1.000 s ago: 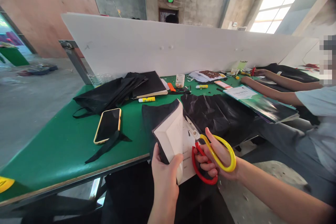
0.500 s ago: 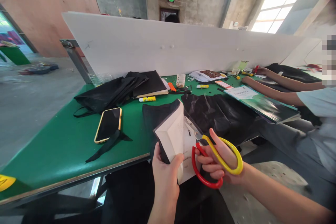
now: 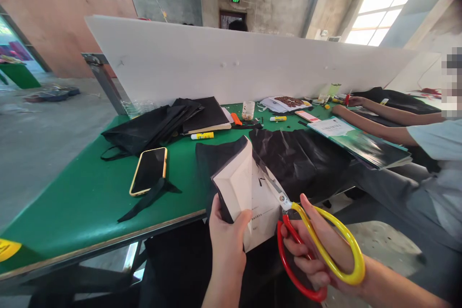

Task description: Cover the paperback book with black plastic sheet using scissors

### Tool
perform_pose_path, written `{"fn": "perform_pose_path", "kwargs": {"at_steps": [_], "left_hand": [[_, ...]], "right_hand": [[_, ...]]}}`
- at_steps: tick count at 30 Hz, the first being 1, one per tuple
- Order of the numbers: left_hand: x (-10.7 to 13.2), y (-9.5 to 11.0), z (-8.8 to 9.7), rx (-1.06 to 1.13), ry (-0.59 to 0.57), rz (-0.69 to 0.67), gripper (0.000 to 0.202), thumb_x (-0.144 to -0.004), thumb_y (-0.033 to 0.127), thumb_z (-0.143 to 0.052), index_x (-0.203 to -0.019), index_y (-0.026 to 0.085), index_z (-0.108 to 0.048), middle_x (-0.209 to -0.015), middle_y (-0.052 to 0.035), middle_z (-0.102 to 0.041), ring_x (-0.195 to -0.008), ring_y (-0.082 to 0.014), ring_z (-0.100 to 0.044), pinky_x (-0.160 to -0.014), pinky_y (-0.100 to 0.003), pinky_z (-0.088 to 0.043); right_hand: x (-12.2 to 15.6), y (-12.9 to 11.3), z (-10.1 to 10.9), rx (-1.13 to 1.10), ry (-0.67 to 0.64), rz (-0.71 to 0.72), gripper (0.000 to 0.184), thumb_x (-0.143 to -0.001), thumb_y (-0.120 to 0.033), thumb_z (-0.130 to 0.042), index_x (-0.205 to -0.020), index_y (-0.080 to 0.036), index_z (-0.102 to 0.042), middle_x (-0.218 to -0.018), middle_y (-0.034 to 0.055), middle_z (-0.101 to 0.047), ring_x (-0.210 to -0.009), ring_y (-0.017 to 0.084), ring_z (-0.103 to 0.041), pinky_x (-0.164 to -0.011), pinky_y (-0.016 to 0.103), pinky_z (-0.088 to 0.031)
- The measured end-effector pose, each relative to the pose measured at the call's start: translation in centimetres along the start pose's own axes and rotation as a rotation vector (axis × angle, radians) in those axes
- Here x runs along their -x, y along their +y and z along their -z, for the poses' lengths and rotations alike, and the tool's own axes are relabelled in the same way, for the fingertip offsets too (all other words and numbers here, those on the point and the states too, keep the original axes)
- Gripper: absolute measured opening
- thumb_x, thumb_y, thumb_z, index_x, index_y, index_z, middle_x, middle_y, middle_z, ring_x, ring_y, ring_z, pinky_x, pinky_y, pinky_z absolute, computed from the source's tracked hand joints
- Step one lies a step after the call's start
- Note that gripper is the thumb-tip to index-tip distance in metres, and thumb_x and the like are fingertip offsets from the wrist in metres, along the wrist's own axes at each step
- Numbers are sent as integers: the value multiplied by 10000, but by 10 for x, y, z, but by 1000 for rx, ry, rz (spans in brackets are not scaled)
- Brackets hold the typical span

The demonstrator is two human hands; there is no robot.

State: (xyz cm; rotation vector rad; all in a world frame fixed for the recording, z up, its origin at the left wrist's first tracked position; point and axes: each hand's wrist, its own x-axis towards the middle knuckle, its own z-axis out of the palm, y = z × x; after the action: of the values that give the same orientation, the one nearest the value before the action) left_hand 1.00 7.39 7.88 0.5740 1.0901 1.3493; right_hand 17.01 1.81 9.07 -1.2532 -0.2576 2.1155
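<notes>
The left hand [image 3: 231, 231] comes up from below with its thumb across a white page and its fingers behind, its grip pinching one open book [image 3: 233, 187] near a lower corner. The book tilts upright at the desk's [image 3: 79, 211] front edge, its lower part out past that edge.

The right hand [image 3: 334, 245] is just beyond the edge, thumb raised, its grip closed around the handles of one pair of scissors [image 3: 284, 200]. Their blades lie almost together, slanting up and left across the book's right side; whether they touch it I cannot tell.

Green top stretches from one phone [image 3: 149, 173] leftward to the edge, and more shows between phone and book. A black strip [image 3: 142, 204] overlaps the phone's lower end. Right of the book, crumpled black cloth [image 3: 299, 159] fills the near side. Behind are two glue sticks [image 3: 202, 135] and one jar [image 3: 248, 110], then a long white board [image 3: 252, 57]. Another person's two arms [image 3: 375, 120] reach in at right.
</notes>
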Motion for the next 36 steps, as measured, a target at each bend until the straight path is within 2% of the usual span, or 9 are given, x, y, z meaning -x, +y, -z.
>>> {"fn": "perform_pose_path", "kwargs": {"at_steps": [3, 7, 14, 22, 27, 31, 36], "left_hand": [[1, 0, -1, 7, 5, -13, 435, -518, 100, -664, -942, 162, -591, -789, -40, -682, -677, -185, -630, -592, -270, -505], [3, 1, -3, 36, -1, -34, 431, -524, 91, -654, -945, 160, -589, -792, -38, -682, -675, -179, -625, -576, -258, -502], [1, 1, -1, 52, -6, -11, 458, -516, 81, -662, -957, 170, -583, -813, -36, -684, -688, -188, -630, -581, -262, -500], [0, -2, -1, 65, -15, -3, 445, -514, 94, -667, -944, 167, -577, -766, -30, -678, -668, -192, -626, -580, -271, -493], [-1, -3, -1, 49, 11, -2, 497, -502, 103, -672, -984, 169, -572, -804, -38, -676, -692, -197, -626, -570, -259, -484], [-2, -4, 0, 43, 17, -6, 501, -496, 110, -674, -984, 173, -577, -802, -36, -676, -700, -202, -627, -570, -258, -481], [-2, -5, -1, 45, 26, -21, 482, -486, 111, -671, -957, 166, -587, -774, -25, -671, -661, -181, -617, -564, -247, -472]], "right_hand": [[-1, -4, 2, 44, 6, 6, 656, -763, -772, -254, -731, -176, -524, -554, -45, -384, -351, 29, -251, -321, 156, -229], [-9, -14, 3, 72, 15, -16, 647, -757, -769, -277, -692, -166, -502, -525, -45, -355, -345, 32, -249, -319, 163, -207], [-13, -21, 7, 94, 52, 18, 590, -756, -748, -337, -791, -184, -506, -580, -48, -362, -371, 21, -242, -342, 160, -200], [-21, -34, -4, 156, 70, 68, 600, -779, -740, -300, -790, -171, -492, -558, -58, -343, -366, 23, -218, -335, 151, -201], [-33, -40, 0, 138, 44, 35, 618, -755, -768, -301, -733, -171, -461, -552, -58, -351, -363, 24, -234, -329, 147, -212], [-39, -42, 6, 140, -3, 81, 590, -786, -734, -300, -643, -168, -388, -551, -46, -368, -375, 24, -249, -337, 143, -228], [-47, -45, 12, 88, -67, 87, 518, -834, -662, -306, -685, -175, -396, -559, -43, -389, -376, 25, -245, -338, 136, -235]]}}
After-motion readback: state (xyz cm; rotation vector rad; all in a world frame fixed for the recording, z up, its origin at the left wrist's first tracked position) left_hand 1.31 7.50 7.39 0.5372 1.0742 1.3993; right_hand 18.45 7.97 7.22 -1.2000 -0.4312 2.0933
